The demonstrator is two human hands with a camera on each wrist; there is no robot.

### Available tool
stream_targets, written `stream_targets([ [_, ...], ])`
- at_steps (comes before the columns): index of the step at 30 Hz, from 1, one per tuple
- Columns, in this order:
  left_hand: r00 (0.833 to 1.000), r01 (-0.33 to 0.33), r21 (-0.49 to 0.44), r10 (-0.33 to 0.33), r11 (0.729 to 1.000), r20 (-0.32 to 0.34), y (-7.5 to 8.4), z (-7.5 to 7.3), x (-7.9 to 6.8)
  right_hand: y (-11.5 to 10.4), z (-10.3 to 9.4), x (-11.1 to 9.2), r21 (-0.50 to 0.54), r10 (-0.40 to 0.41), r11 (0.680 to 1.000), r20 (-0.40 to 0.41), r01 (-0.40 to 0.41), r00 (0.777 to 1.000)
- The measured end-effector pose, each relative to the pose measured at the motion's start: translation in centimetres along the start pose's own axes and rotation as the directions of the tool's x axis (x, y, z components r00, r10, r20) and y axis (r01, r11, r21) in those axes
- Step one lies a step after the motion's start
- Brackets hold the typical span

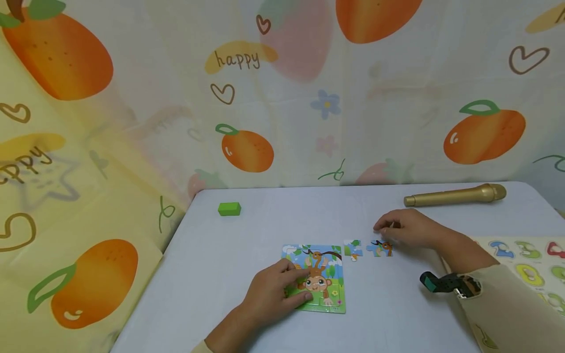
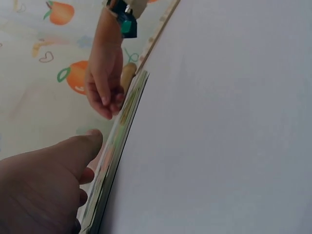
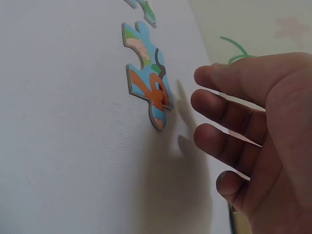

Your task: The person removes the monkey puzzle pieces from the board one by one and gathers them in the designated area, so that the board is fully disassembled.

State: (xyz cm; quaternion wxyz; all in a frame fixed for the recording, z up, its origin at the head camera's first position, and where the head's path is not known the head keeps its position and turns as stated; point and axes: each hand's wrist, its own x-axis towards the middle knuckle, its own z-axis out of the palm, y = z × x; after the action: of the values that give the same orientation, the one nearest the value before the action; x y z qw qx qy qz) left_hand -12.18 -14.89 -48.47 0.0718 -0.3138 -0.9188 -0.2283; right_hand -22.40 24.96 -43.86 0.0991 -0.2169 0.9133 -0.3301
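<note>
My left hand (image 1: 273, 294) rests on a square monkey jigsaw puzzle (image 1: 335, 289), thumb and fingers spread over its left part. In the left wrist view the puzzle (image 2: 117, 141) shows edge-on beside the thumb. Just right of its upper corner lies a loose blue-and-green puzzle piece (image 1: 353, 246). Farther right is a second puzzle piece (image 1: 382, 248) with an orange figure and a dark branch. My right hand (image 1: 410, 228) hovers just behind that piece, its fingers loosely bent with nothing between them. In the right wrist view, the fingertips are apart from the orange-figured piece (image 3: 158, 95).
A green block (image 1: 229, 209) sits at the back left of the white table (image 1: 212, 279). At the back right lies a gold microphone (image 1: 454, 196). A number board (image 1: 507, 267) is at the right, partly beneath the right forearm. A fruit-print cloth (image 1: 300, 122) hangs behind.
</note>
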Motion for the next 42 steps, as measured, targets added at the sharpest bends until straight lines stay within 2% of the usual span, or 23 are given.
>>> stream_targets([
  [5, 1.000, -0.003, -0.006, 0.003, 1.000, -0.019, 1.1, 0.1, 0.3, -0.3, -0.3, 0.4, 0.008, 0.004, 1.000, 0.035, -0.005, 0.999],
  [11, 0.991, -0.076, -0.072, 0.068, 0.995, -0.113, 2.4, 0.8, 0.9, -1.2, 0.2, 1.2, 0.049, 0.014, 0.999, 0.077, -0.017, 0.997],
  [15, 0.989, -0.097, -0.086, 0.087, 0.992, -0.116, 2.8, 1.4, 1.1, -2.3, 0.9, 1.9, 0.097, 0.018, 0.995, 0.103, -0.028, 0.994],
  [18, 0.992, -0.088, -0.085, 0.079, 0.992, -0.100, 2.8, 1.7, 1.1, -2.9, 1.5, 2.4, 0.133, -0.001, 0.991, 0.123, -0.015, 0.992],
  [23, 0.991, -0.086, -0.081, 0.076, 0.993, -0.113, 2.6, 2.0, 1.2, -3.9, 2.6, 3.2, 0.161, -0.061, 0.986, 0.143, 0.037, 0.988],
  [28, 0.991, -0.068, -0.079, 0.059, 0.995, -0.117, 2.5, 2.1, 1.2, -4.8, 4.0, 4.1, 0.198, -0.159, 0.972, 0.162, 0.125, 0.974],
  [32, 0.992, -0.058, -0.077, 0.049, 0.995, -0.113, 2.5, 2.1, 1.1, -5.5, 5.2, 4.9, 0.223, -0.203, 0.961, 0.174, 0.163, 0.963],
  [39, 0.988, -0.075, -0.080, 0.064, 0.994, -0.139, 2.4, 2.2, 1.1, -6.6, 6.7, 5.6, 0.248, -0.192, 0.959, 0.205, 0.139, 0.960],
  [42, 0.989, -0.076, -0.083, 0.065, 0.994, -0.133, 2.4, 2.2, 1.1, -7.0, 7.0, 5.7, 0.226, -0.230, 0.957, 0.204, 0.183, 0.952],
])
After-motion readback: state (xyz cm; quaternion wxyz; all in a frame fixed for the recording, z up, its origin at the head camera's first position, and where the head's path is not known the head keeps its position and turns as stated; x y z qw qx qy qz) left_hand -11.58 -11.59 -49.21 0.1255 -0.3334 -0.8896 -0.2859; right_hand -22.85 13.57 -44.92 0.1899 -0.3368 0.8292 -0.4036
